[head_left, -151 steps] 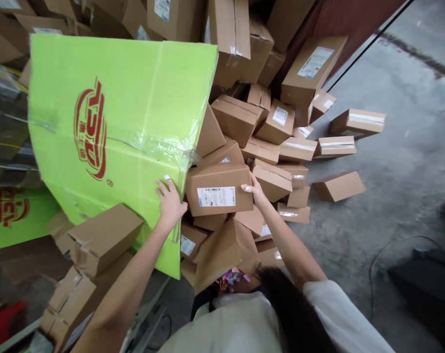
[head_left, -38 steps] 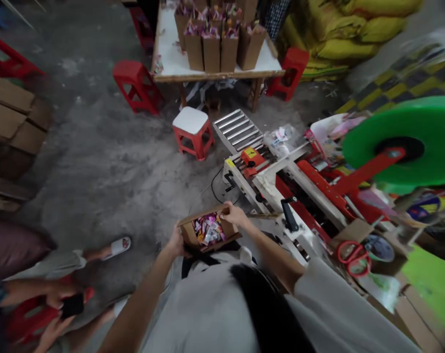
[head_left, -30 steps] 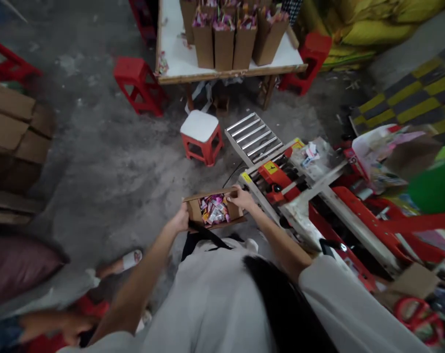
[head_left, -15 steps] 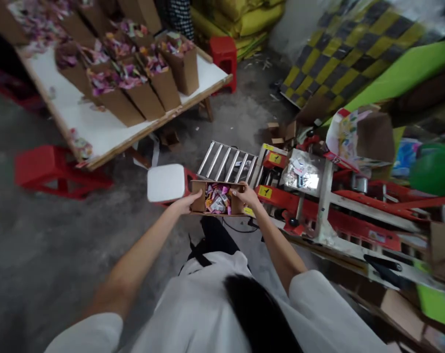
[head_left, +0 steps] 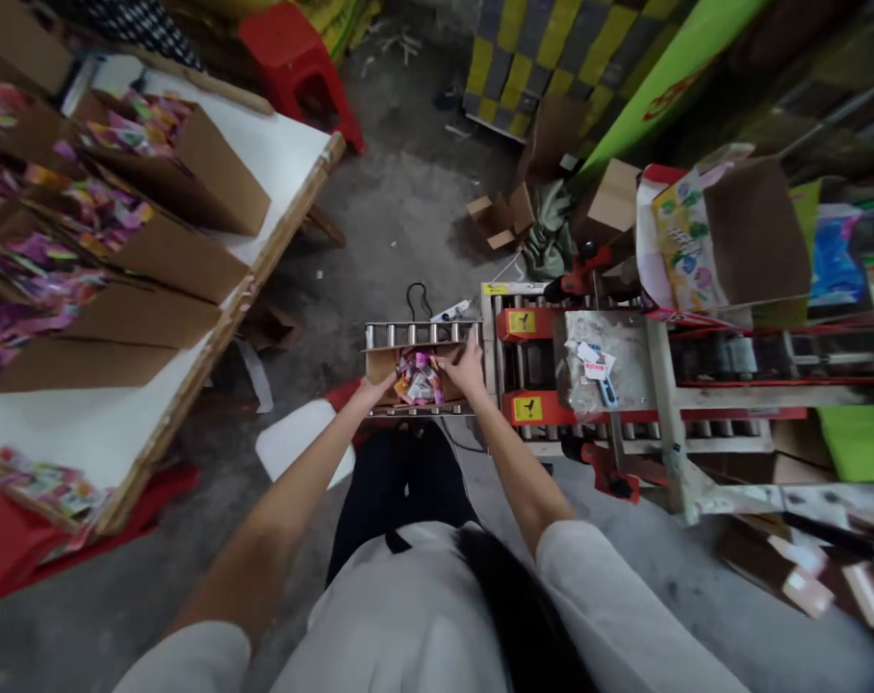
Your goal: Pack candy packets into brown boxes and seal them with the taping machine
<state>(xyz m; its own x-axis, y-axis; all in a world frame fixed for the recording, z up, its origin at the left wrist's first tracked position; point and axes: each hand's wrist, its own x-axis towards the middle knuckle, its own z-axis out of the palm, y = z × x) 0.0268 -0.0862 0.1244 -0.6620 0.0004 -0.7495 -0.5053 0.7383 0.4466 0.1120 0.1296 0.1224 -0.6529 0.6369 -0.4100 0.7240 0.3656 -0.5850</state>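
Observation:
A small open cardboard box (head_left: 380, 363) filled with colourful packets (head_left: 418, 377) rests on the metal roller bed (head_left: 419, 334) at the end of a red box-sealing machine (head_left: 596, 375). My left hand (head_left: 374, 388) grips the box's left side. My right hand (head_left: 467, 368) is closed on the box's right flap and side. Both arms reach forward from my white sleeves.
A white-topped table (head_left: 278, 164) on the left carries several open boxes of packets (head_left: 155, 144). A white-topped stool (head_left: 299, 448) stands under my left arm. Red stool (head_left: 293, 48), loose cartons (head_left: 499, 217) and green board (head_left: 660, 87) lie farther off.
I turned from the box pile and carried the open box of packets to the machine. It now sits on the rollers, with both hands still on it.

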